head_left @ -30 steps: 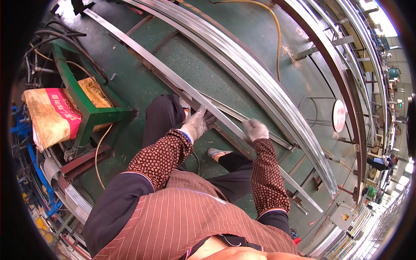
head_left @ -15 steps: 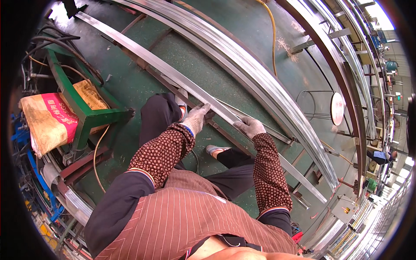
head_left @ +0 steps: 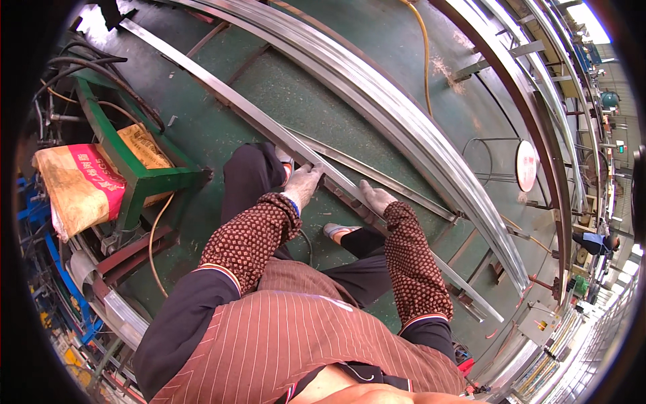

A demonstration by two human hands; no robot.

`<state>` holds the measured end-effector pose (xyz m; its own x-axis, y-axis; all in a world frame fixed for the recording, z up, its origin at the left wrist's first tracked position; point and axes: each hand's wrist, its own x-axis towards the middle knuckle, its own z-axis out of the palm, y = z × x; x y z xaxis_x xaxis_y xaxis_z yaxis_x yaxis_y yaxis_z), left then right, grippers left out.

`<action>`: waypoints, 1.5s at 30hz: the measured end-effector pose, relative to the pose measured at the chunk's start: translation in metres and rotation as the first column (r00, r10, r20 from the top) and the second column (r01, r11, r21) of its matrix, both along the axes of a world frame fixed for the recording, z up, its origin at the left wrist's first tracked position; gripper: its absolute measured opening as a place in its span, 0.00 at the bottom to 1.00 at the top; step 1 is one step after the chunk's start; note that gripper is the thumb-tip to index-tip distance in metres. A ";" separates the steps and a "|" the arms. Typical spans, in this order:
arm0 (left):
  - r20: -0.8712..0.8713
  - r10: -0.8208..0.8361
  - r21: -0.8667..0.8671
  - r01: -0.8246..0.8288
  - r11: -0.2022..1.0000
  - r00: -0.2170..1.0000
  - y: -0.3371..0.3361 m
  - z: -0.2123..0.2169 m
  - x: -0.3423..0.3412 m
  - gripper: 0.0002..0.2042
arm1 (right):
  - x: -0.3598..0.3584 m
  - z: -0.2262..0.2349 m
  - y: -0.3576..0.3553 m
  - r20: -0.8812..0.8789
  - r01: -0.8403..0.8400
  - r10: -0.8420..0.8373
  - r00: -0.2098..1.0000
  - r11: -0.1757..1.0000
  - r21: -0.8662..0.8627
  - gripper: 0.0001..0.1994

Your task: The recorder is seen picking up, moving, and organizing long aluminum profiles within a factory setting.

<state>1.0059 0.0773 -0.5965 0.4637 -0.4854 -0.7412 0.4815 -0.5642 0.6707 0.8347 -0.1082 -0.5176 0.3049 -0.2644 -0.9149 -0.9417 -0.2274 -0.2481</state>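
A long silvery metal profile (head_left: 256, 113) runs diagonally from the far left, past my hands, to the lower right. My gloved left hand (head_left: 305, 186) is closed around its near edge, fingers partly hidden beneath. Farther right along the same profile, my gloved right hand (head_left: 377, 198) grips it with the thumb up along the edge; its other fingers are mostly hidden. A shorter metal rail (head_left: 377, 173) lies just beyond, at a slight angle to the profile. Brown steel support bars pass below the profile.
A bundle of long shiny profiles (head_left: 397, 101) curves across beyond my hands. At left stands a green metal frame (head_left: 151, 182) beside a printed sack (head_left: 77, 185). A round-topped stool (head_left: 525, 167) and a yellow hose (head_left: 425, 57) are to the right. Another person (head_left: 593, 242) is at the far right.
The profile has turned about its length, showing a narrower bright face, and more of the shorter rail behind it shows. My right hand has shifted slightly left, its thumb now raised.
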 end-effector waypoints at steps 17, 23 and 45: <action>0.884 -0.462 0.334 0.591 0.735 0.075 -0.009 0.105 0.039 0.23 | -0.092 -0.005 0.073 0.279 0.016 0.327 0.903 0.624 -0.782 0.29; 0.773 -0.630 0.454 0.631 0.629 0.073 0.000 0.079 0.072 0.13 | -0.022 0.041 -0.024 0.280 -0.109 0.417 0.864 0.699 -0.707 0.23; 0.929 -0.363 0.212 0.697 0.685 0.075 -0.005 0.066 0.063 0.30 | -0.016 -0.013 -0.036 0.513 0.088 0.199 0.835 0.873 -0.481 0.21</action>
